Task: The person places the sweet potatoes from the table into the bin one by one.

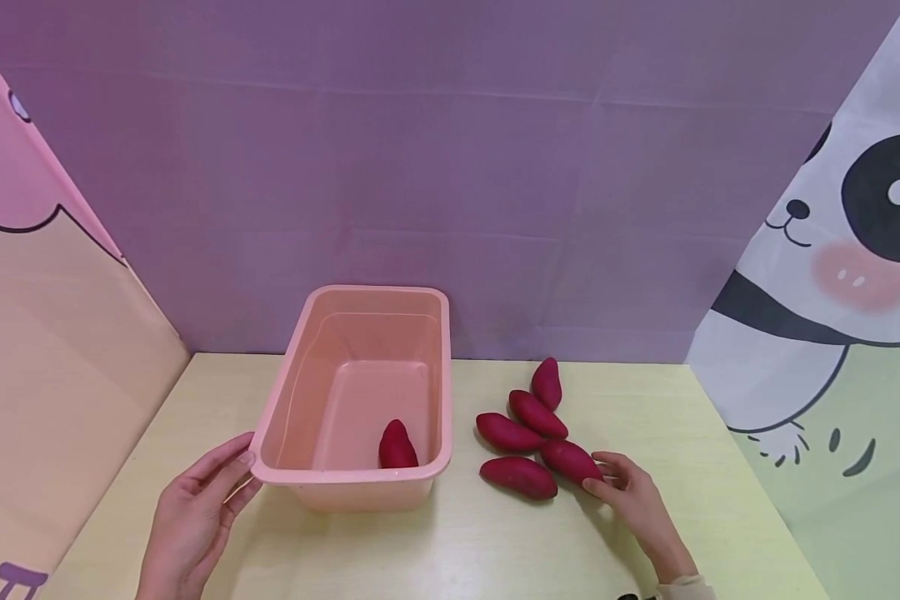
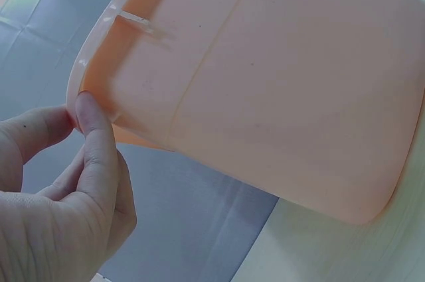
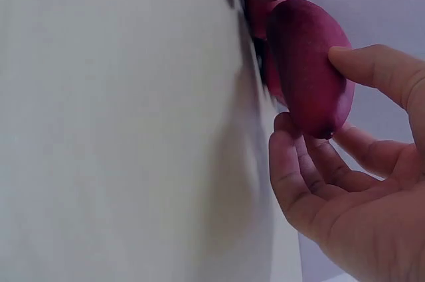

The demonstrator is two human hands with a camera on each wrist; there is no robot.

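My left hand [image 1: 195,512] pinches the near left corner of a pink plastic basin [image 1: 348,477] between thumb and fingers. In the left wrist view, its thumb and fingertips meet at the lip [image 2: 81,63]. One purple-red sweet potato [image 1: 397,446] lies inside the basin, near the front wall. To the right, my right hand [image 1: 637,504] grips the end of another sweet potato [image 1: 572,462] on the table. The right wrist view shows the thumb on one side of this sweet potato [image 3: 309,70] and the fingers curled around its tip.
Several more sweet potatoes lie close together on the pale table [image 1: 480,550], among them a front one [image 1: 519,477] and a far one [image 1: 547,384]. A purple cloth wall [image 1: 495,208] stands behind. Printed panels flank both sides, with a panda [image 1: 862,283] on the right.
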